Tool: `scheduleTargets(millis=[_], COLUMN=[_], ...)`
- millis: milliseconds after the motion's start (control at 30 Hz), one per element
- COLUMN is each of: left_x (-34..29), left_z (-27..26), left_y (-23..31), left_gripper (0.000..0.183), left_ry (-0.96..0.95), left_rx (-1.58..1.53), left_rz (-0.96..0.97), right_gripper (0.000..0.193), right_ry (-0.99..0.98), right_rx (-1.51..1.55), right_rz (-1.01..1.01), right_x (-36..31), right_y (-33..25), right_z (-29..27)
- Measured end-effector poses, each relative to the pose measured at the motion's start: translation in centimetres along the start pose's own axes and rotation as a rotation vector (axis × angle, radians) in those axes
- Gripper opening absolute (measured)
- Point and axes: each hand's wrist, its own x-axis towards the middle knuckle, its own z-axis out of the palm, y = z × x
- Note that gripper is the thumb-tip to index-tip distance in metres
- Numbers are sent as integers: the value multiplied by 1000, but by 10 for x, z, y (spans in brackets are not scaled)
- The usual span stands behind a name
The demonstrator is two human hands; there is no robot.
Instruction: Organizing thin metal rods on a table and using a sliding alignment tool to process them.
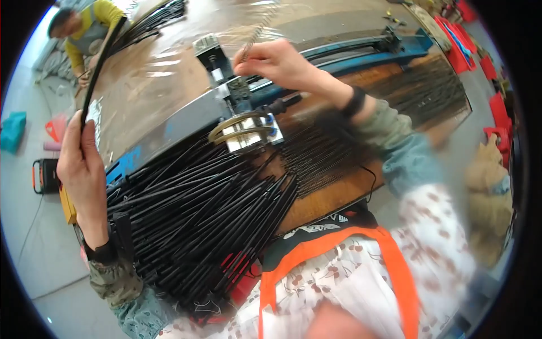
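A long black tube (97, 66) is gripped in the closed left hand (82, 164), raised at the left edge of the workbench (169, 73), its upper end arcing away toward the far side. A thin coiled spring (257, 35) is pinched between fingertips of the right hand (276, 61) above the small metal fixture (245, 133). A heap of black tubes (197, 220) lies below the fixture; dark springs (322, 158) are spread beside it. Another person (84, 34) is seen far left

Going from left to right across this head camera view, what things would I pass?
Teal bag → left hand holding a black rod → pile of black rods → metal fixture → right hand pinching a thin spring → red bins.
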Motion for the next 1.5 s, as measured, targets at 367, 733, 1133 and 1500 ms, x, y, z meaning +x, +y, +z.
scheduleTargets(millis=[367, 733, 1133, 1500], left_x=[-72, -62, -19, -23], left_z=[-29, -3, 157, 163], left_y=[-40, -58, 17, 27], left_gripper=[25, 25, 24, 25], left_ry=[-194, -224, -353, -302], left_rx=[21, -40, -188, -424], left_rz=[-268, -274, 72, -115], right_gripper=[15, 12, 8, 10], right_ry=[-177, -51, 65, 179], right_rx=[-15, -654, -1093, -987], right_rz=[-243, -300, -77, -37], right_x=[63, 23, -108, -114], right_y=[0, 44, 99, 123], right_z=[55, -11, -204, -192])
